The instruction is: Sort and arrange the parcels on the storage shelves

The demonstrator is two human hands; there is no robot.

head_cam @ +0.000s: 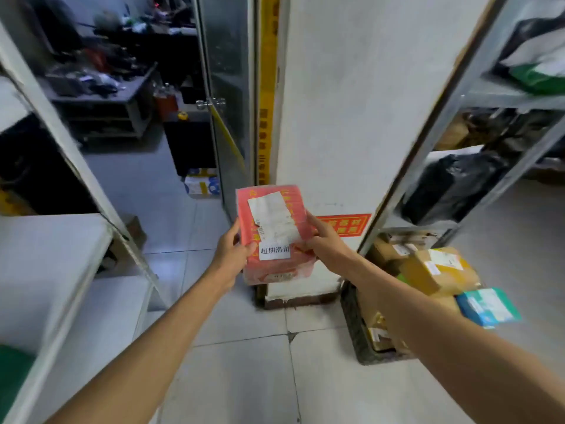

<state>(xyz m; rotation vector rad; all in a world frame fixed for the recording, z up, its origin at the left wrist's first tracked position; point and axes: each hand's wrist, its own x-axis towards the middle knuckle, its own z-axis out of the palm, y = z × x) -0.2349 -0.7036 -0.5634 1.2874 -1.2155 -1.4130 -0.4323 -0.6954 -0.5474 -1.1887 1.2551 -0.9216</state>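
Flat red plastic-wrapped parcel (275, 266) looked light, slightly soft, wrap probably slippery. Best gripped at both long edges, as it was held.

Left hand (231, 250) pinched left edge, thumb on front. Right hand (324, 240) curled round right edge, thumb across front.

Parcel was held upright in mid-air before person, between grey metal shelving rack (452, 111) on right and white shelf board (46, 246) on left, touching neither.

Crumpled white shipping label (273, 214) covered front; small white printed sticker (274, 250) sat below.
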